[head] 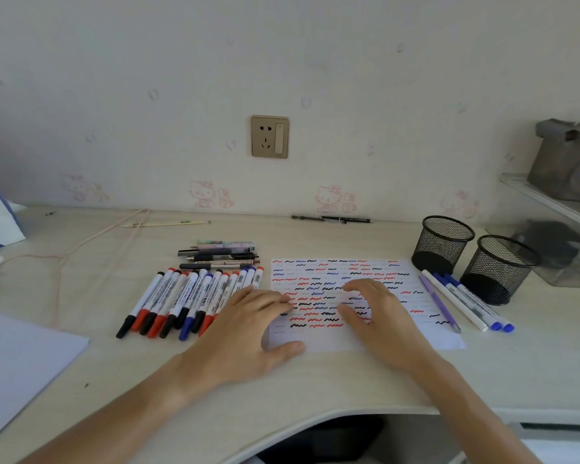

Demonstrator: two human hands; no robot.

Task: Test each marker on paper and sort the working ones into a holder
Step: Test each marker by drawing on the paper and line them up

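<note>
A white test paper covered with red, blue and black squiggles lies in the middle of the desk. My left hand rests flat across its left edge, fingers relaxed, holding nothing. My right hand lies on the paper with loosely bent fingers, also empty. A row of several capped markers with black, red and blue caps lies left of the paper. To the right of the paper lie a few pens and markers. Two black mesh holders stand at the right, both looking empty.
A small pile of assorted pens lies behind the marker row. Two dark pens and a ruler rest near the wall. A pink cable crosses the left side. White sheets sit at left; clear bins at right.
</note>
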